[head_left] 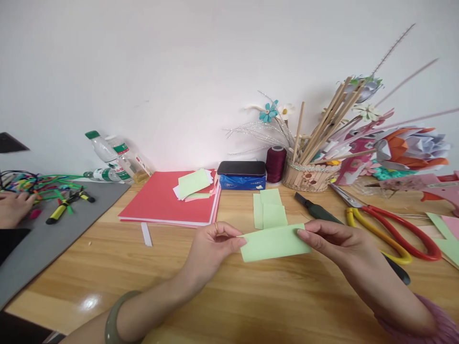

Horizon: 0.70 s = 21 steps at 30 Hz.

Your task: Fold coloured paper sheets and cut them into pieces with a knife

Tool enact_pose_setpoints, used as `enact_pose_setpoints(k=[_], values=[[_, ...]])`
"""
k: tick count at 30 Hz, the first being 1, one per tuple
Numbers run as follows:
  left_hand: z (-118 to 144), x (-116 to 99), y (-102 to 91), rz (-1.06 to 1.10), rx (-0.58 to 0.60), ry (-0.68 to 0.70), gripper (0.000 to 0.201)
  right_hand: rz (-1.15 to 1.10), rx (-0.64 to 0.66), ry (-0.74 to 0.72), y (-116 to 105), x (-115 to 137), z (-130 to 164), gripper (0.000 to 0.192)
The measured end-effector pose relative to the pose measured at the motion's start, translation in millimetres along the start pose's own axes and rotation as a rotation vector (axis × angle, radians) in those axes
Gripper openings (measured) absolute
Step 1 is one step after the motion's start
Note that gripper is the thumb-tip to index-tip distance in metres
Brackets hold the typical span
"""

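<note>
Between my two hands a light green strip of paper [274, 244] is held up, long side across, above the wooden table [229, 301]. My left hand [215, 246] pinches its left end between thumb and fingers. At the other end, my right hand [340, 243] grips the strip's upper right corner the same way. Just behind the strip lie several smaller green paper pieces [274, 216], partly overlapping. Scissors [390, 224] with red and yellow handles rest to the right, and a dark-handled tool [317, 209] lies partly hidden behind my right hand.
Red paper [150, 196] tops a stack at the left, with green and white slips [193, 183] on it. A blue tissue pack [242, 181], a thread spool [276, 165] and a basket of sticks [310, 176] stand along the wall. Another person's hand [14, 208] is at far left.
</note>
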State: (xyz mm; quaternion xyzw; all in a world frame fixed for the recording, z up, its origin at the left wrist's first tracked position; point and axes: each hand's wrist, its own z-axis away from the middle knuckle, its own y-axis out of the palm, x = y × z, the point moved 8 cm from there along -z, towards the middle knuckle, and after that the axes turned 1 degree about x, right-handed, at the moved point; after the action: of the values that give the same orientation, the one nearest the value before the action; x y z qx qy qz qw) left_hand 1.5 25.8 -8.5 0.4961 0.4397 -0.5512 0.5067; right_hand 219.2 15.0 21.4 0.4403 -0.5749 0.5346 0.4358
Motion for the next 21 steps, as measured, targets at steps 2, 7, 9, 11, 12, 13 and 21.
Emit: enact_pose_setpoints(k=[2, 7, 9, 11, 12, 13, 21], values=[[0.1, 1.3, 0.5, 0.005, 0.007, -0.003, 0.019, -0.010, -0.008, 0.008, 0.7, -0.4, 1.0, 0.035], [0.8, 2.7, 0.6, -0.006, 0.011, -0.011, 0.018, -0.039, -0.057, 0.018, 0.5, -1.8, 3.7, 0.039], [0.6, 3.2, 0.9, -0.014, 0.014, -0.016, 0.019, -0.034, -0.061, 0.017, 1.1, -1.7, 4.2, 0.041], [0.2, 3.5, 1.4, -0.016, 0.022, -0.015, 0.019, -0.025, -0.061, 0.012, 1.1, -1.3, 4.1, 0.042], [-0.1, 3.3, 1.7, -0.015, 0.026, -0.012, 0.020, -0.021, -0.058, 0.009, 1.0, -1.0, 3.9, 0.042], [-0.2, 3.1, 2.0, -0.013, 0.029, -0.009, 0.020, -0.017, -0.054, 0.007, 0.7, -0.8, 3.5, 0.042], [3.0, -1.1, 4.5, 0.021, 0.030, -0.011, 0.018, 0.048, 0.023, -0.019, 1.2, -0.6, -0.6, 0.038]])
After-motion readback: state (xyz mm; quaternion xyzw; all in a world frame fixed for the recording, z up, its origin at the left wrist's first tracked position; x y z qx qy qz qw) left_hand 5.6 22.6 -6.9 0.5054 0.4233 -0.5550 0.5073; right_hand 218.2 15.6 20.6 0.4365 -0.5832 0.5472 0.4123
